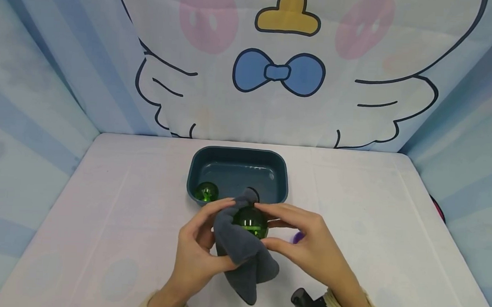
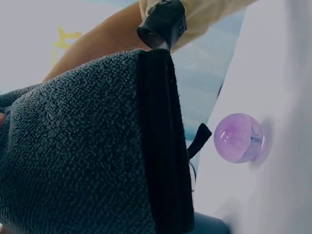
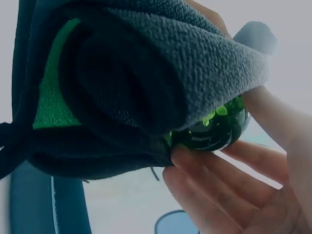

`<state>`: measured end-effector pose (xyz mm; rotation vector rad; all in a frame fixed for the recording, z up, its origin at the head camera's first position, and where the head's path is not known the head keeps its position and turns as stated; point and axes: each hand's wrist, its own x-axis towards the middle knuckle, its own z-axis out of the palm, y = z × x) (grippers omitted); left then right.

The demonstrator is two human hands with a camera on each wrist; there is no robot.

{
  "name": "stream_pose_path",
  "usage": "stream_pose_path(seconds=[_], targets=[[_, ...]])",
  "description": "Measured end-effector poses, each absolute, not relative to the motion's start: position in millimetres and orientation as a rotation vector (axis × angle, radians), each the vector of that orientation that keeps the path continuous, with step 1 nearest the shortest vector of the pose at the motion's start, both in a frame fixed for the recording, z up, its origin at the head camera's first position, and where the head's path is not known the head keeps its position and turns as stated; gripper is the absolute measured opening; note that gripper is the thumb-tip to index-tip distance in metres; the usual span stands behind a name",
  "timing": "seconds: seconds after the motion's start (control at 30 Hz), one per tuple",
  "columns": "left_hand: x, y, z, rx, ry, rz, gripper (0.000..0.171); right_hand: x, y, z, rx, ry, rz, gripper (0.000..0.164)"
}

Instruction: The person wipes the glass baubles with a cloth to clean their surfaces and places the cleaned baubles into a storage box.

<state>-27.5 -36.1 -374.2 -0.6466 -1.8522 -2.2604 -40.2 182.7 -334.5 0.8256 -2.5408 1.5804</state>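
A dark grey towel with black edging is folded about a see-through green ball, in front of the blue basin. My left hand grips the towel from the left, pressing it to the ball. On the other side my right hand holds the ball between thumb and fingers. In the right wrist view, fingertips sit against the underside of the ball, and the towel covers its top. The towel fills much of the left wrist view, hiding most of the left hand there.
Behind the hands stands a dark blue basin, with another green ball in its front left corner. A purple ball lies on the white table, mostly hidden behind my right hand in the head view. A printed curtain closes the back.
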Motion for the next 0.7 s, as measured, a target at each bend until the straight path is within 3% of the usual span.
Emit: stream_pose_path(seconds=[0.27,0.53,0.7], targets=[[-28.4,-37.9,-374.3,-0.602,-1.857,-2.264,0.073,-42.2,187.6,-330.7,1.003,-2.486,1.399,0.06],[-27.8,-37.5,-373.0,-0.569,-1.872,-2.303,0.073,-46.2,184.6,-335.3,1.22,-2.332,1.354,0.043],[-27.1,-36.9,-372.0,-0.553,-1.914,-2.294,0.075,-44.5,184.9,-335.0,1.156,-2.337,1.408,0.056]])
